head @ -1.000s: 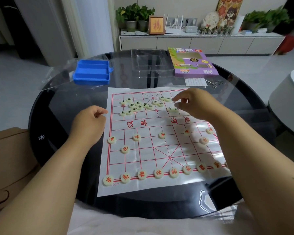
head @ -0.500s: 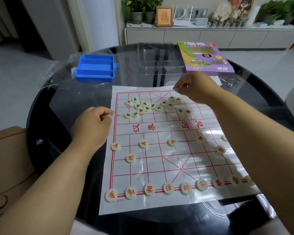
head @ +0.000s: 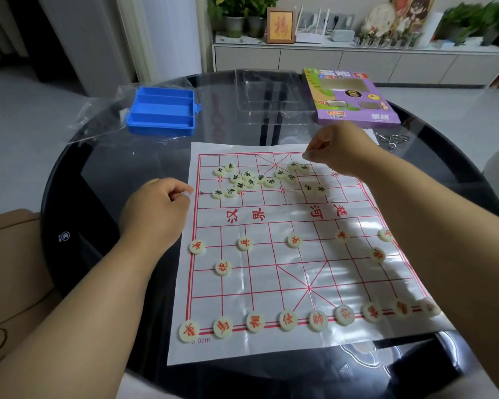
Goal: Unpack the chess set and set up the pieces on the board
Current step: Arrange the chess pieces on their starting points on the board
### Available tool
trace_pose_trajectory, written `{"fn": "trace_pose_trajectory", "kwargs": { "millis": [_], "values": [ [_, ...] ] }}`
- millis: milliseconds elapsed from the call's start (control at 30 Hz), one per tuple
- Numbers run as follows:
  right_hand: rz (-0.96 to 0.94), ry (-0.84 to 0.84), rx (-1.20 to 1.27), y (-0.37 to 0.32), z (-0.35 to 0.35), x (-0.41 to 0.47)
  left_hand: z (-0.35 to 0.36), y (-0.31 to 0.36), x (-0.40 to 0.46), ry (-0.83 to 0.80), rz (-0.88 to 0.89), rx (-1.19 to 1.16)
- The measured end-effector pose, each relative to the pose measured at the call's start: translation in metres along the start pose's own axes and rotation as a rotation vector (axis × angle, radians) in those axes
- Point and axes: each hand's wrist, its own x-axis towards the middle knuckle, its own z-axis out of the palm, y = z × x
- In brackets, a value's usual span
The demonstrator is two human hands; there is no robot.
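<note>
Curled loosely, the left hand (head: 156, 210) rests on the dark round glass table (head: 98, 174) just off the left edge of the white plastic chess board sheet with red grid lines (head: 271, 283); its fingers fold in toward the thumb, and whether they hold anything cannot be told. Beyond the sheet's far left corner sits a blue plastic tray with three long compartments (head: 162, 113), all bare inside, with crinkled clear wrap (head: 98, 116) beside it. On the sheet's far half lies a loose cluster of pale round disc pieces with black characters (head: 242, 180), some touching each other. On the near half, pale round disc pieces with red characters (head: 287, 321) stand in order: a full row along the near edge, two cannons and five soldiers spaced apart nearer the middle. Behind the sheet's far edge a clear moulded plastic insert (head: 274, 96) holds nothing visible. Over the far right part of the sheet, the right hand (head: 340, 151) hovers with thumb and forefinger pinched together on a small pale piece (head: 306, 155), just above two black-marked discs. Right of the insert lies a flat purple cardboard box (head: 355, 99), with small metal ring puzzles (head: 392, 139) nearby.
</note>
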Motion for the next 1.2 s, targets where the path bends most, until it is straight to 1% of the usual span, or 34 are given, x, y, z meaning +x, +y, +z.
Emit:
{"fn": "trace_pose_trajectory", "kwargs": {
  "millis": [133, 267, 367, 500, 800, 1000, 1100, 1200],
  "values": [
    [-0.031, -0.038, 0.001, -0.002, 0.003, -0.002, 0.001, 0.000, 0.001, 0.001, -0.011, -0.016],
    [-0.124, -0.157, -0.044, -0.014, 0.015, -0.005, 0.001, 0.000, 0.001, 0.002, -0.020, -0.005],
    [-0.169, -0.200, -0.064, -0.023, 0.023, -0.006, 0.001, 0.000, 0.001, -0.004, -0.021, -0.005],
    [-0.201, -0.178, -0.043, -0.031, 0.032, -0.005, 0.001, 0.000, 0.001, 0.002, -0.021, -0.003],
    [-0.339, -0.158, -0.112, -0.053, 0.050, -0.004, 0.001, 0.000, 0.001, -0.010, -0.004, 0.009],
    [-0.360, -0.150, -0.194, -0.065, 0.059, -0.001, 0.001, 0.000, 0.001, -0.012, -0.009, 0.011],
    [-0.369, -0.150, -0.165, -0.066, 0.059, -0.001, 0.001, 0.000, 0.001, -0.008, -0.011, -0.004],
    [-0.280, -0.052, -0.021, -0.054, 0.040, 0.010, 0.001, -0.001, 0.001, -0.012, -0.015, -0.006]
  ]
}}
